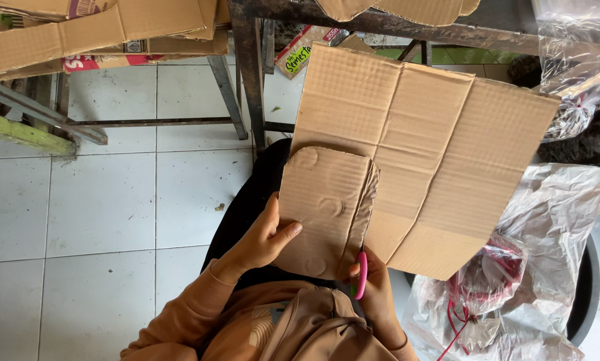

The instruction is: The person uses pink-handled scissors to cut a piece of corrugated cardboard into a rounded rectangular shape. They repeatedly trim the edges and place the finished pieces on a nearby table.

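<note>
Left hand [263, 237] pinches the small rounded cardboard piece [323, 207] at its 8 o'clock edge. Right hand [373, 284] is closed on pink-handled scissors [361, 275] at 6 o'clock of the big cardboard sheet [440, 154]; clear plastic bags [541, 267] at 3 o'clock

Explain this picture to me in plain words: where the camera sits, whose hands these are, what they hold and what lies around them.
There is one picture, taken by a camera worn on a person's head and looking down, so you see their own orange sleeves and lap. The left hand grips a smaller cardboard piece with rounded corners, which lies over a large creased cardboard sheet. The right hand holds pink-handled scissors at the sheet's lower edge; the blades are hidden behind the cardboard. Below is a white tiled floor. At the top stands a dark metal frame with more cardboard stacked on the left. To the right lie clear plastic bags, one with something red inside.
</note>
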